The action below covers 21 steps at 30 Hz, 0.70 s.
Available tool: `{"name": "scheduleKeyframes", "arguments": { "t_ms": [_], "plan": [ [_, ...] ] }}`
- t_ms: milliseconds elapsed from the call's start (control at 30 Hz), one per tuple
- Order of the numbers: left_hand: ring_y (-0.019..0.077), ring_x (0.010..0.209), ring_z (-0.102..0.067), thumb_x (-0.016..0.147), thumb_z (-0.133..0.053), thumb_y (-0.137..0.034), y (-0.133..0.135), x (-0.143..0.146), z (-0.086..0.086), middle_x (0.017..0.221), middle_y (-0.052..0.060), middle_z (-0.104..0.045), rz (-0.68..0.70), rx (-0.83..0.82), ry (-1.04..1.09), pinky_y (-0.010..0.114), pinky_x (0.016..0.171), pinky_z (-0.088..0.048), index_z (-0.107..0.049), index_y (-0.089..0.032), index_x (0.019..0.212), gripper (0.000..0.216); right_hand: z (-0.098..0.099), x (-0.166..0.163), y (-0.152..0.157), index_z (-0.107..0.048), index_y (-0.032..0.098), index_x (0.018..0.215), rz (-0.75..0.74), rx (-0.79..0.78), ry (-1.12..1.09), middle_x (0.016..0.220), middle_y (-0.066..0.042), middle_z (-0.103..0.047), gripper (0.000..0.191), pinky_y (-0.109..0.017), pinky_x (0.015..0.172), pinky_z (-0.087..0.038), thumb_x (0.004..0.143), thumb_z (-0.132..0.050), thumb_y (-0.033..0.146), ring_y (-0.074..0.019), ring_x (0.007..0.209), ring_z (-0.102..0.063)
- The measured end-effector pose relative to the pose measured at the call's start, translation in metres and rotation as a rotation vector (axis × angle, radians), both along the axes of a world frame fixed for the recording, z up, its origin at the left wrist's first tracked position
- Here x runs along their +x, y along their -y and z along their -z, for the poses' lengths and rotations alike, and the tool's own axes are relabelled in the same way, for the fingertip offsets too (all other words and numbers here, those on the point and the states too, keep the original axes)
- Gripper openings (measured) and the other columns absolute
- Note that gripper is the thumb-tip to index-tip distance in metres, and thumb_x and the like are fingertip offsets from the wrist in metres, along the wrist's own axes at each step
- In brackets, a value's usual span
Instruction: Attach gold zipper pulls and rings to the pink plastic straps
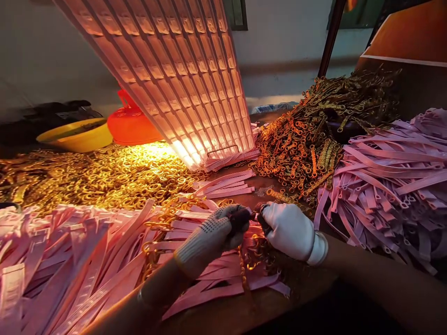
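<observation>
Both my hands wear white knit gloves with darkened fingertips. My left hand [216,235] and my right hand [289,230] meet fingertip to fingertip over the wooden table [244,307], each pinched shut on a gold chain piece [256,246] that dangles below them. Pink plastic strips [195,279] lie under and around my hands. What exactly sits between the fingertips is too small to make out.
A big pink strip pile [394,186] lies right, another [52,265] left. Gold ring chains [104,174] heap at the left, darker ones [314,135] at the back right. A tall lit ribbed panel [185,70] leans over the middle. Yellow bowl [78,135] and red container [131,123] stand behind.
</observation>
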<state>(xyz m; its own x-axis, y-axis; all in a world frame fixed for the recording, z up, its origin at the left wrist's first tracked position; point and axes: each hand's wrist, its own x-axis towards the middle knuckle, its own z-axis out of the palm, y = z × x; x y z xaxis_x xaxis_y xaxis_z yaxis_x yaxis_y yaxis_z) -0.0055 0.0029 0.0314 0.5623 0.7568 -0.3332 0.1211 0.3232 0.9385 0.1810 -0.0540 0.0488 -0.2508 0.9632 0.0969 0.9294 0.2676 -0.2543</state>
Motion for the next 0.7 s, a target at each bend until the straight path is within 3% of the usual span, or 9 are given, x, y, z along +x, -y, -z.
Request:
{"name": "scheduleKeyframes", "arguments": {
  "t_ms": [100,167,300,400,500,700],
  "plan": [
    [0.0071,0.037,-0.035,0.085,-0.059,-0.053,0.003,0.003,0.007,0.051,-0.005,-0.044,-0.001,0.028,-0.102,0.019,0.038,-0.024,-0.047,-0.02,0.072,0.038,-0.001,-0.006,0.002,-0.065,0.016,0.098,-0.009,-0.012,0.042,0.097,-0.009,-0.07,0.022,-0.031,0.07,-0.041,0.083,-0.049,0.013,-0.0234,0.087,-0.066],
    [0.008,0.038,-0.035,0.092,-0.051,-0.049,0.006,0.005,0.008,0.048,-0.005,-0.041,0.055,0.229,-0.219,0.021,0.039,-0.024,-0.047,-0.019,0.068,0.039,-0.003,-0.008,0.004,-0.065,0.016,0.098,-0.013,-0.036,0.077,0.097,-0.01,-0.07,0.023,-0.032,0.069,-0.041,0.083,-0.049,0.012,-0.0247,0.088,-0.066],
    [0.0111,0.059,-0.049,0.092,-0.053,-0.036,0.007,0.008,0.012,0.065,0.001,-0.059,0.184,0.677,-0.322,0.022,0.055,-0.036,-0.058,-0.017,0.069,0.031,-0.002,-0.009,0.006,-0.064,0.014,0.1,-0.016,-0.052,0.169,0.098,-0.012,-0.069,0.026,-0.033,0.068,-0.042,0.084,-0.045,0.007,-0.0257,0.088,-0.066],
    [0.0118,0.059,-0.05,0.093,-0.051,-0.036,0.004,0.005,0.021,0.069,0.001,-0.062,0.219,0.582,-0.293,0.022,0.055,-0.038,-0.061,-0.017,0.076,0.028,-0.002,-0.009,0.006,-0.063,0.014,0.101,-0.02,-0.025,0.241,0.096,-0.013,-0.068,0.029,-0.033,0.065,-0.042,0.089,-0.038,0.005,-0.0255,0.085,-0.066],
    [0.0099,0.046,-0.04,0.092,-0.052,-0.041,0.003,0.002,0.023,0.059,-0.001,-0.054,0.112,0.386,-0.262,0.021,0.043,-0.029,-0.058,-0.018,0.075,0.029,-0.008,-0.009,0.004,-0.06,0.015,0.104,-0.039,-0.035,0.234,0.098,-0.012,-0.068,0.026,-0.032,0.062,-0.042,0.088,-0.041,0.008,-0.0261,0.085,-0.067],
    [0.0107,0.047,-0.039,0.087,-0.057,-0.031,0.014,0.006,0.016,0.051,-0.002,-0.05,0.038,0.52,-0.246,0.021,0.045,-0.03,-0.063,-0.017,0.069,0.025,-0.009,-0.01,0.004,-0.061,0.016,0.097,0.092,-0.163,0.24,0.088,-0.011,-0.071,0.018,-0.031,0.056,-0.039,0.083,-0.05,0.012,-0.0261,0.079,-0.07]
  ]
}}
